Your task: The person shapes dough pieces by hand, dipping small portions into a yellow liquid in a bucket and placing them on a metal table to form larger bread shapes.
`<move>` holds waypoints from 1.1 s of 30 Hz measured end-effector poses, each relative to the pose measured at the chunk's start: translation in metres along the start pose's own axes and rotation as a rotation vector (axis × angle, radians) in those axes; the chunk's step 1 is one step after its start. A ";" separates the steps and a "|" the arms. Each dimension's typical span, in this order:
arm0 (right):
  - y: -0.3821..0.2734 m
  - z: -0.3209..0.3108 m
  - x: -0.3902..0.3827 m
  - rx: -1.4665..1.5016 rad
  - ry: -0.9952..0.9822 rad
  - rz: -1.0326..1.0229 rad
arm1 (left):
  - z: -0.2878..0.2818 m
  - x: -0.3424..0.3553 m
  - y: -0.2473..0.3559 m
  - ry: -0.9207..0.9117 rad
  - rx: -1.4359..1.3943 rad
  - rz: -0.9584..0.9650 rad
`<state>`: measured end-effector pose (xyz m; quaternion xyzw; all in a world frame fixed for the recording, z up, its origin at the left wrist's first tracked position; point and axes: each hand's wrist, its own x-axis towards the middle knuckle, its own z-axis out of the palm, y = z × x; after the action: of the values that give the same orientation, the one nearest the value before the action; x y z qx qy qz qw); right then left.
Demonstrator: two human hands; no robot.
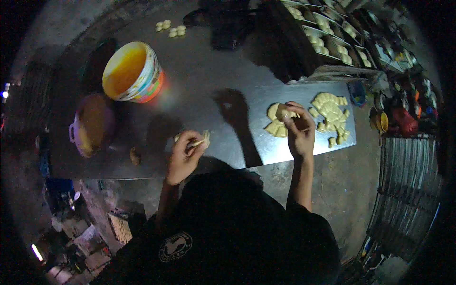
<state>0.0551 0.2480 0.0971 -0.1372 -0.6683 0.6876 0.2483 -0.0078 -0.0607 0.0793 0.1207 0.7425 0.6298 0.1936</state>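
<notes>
My left hand [184, 159] is over the near edge of the metal table, fingers pinched on a pale piece of dough [206, 138] that sticks out past the fingertips. To the right, my right hand [301, 132] is closed in a pinch above a small group of cut dough pieces [275, 127]. A pale bit of dough shows between its thumb and fingers, partly covered by them. Just beyond that hand lies a larger spread of cut dough pieces [328, 110], with several loose chunks at its near side.
A white bucket [153, 78], yellow-orange inside, stands at the left of the metal table [199, 85]. Beside it are a purple basin [108, 121] and a small brown lump [135, 156]. Dough balls [177, 32] sit far left. Trays of dough [327, 40] stand far right; a rack [406, 175] is beyond.
</notes>
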 end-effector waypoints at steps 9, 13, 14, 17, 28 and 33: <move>-0.063 0.042 -0.033 -0.007 -0.211 -0.253 | 0.076 0.031 0.089 0.072 -0.040 0.762; -0.035 0.094 -0.032 0.317 -0.071 -0.128 | 0.040 0.015 0.103 0.292 0.109 0.716; -0.035 0.110 -0.035 0.332 -0.072 0.007 | 0.026 0.013 0.104 0.368 0.177 0.765; -0.049 0.171 -0.046 0.443 -0.367 0.180 | -0.025 0.007 0.093 0.347 0.300 1.169; -0.067 0.381 -0.066 0.779 -0.921 0.531 | -0.152 0.015 -0.011 0.515 -0.889 0.924; -0.022 0.436 0.009 -0.013 -0.959 0.108 | -0.207 0.000 -0.036 0.610 -0.730 0.360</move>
<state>-0.1763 -0.1188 0.1505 0.1592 -0.7037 0.6811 -0.1250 -0.0967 -0.2506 0.0707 -0.0183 0.4642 0.8782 -0.1141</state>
